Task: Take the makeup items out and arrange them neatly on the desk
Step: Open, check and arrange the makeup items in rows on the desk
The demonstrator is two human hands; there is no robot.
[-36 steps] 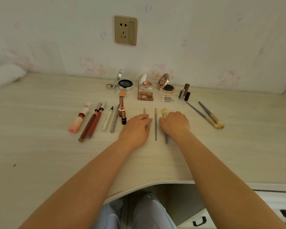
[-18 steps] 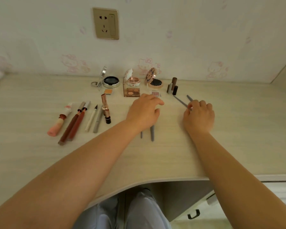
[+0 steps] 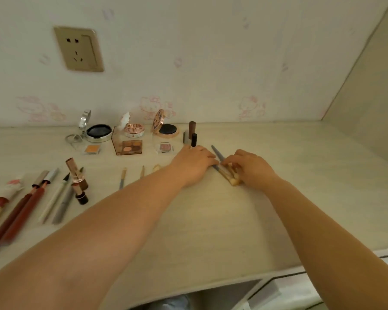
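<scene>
Brushes (image 3: 225,173) between both hands (image 3: 194,163) (image 3: 251,167), fingers seemingly curled on them.

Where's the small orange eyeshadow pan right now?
In the head view, the orange eyeshadow pan lies on the desk at back left, just in front of the open silver compact and left of the clear brown palette.

Upper left of frame: brass-coloured wall socket (image 3: 78,49) set in pale wallpaper (image 3: 211,52) printed with faint pink cartoon cats. Right edge: plain beige side panel (image 3: 372,90) meeting the wall at a corner. Bottom right: white drawer front (image 3: 285,291) below the desk edge. Bottom centre: patch of grey-blue cloth (image 3: 170,304) showing in the knee gap; blurred.
</scene>
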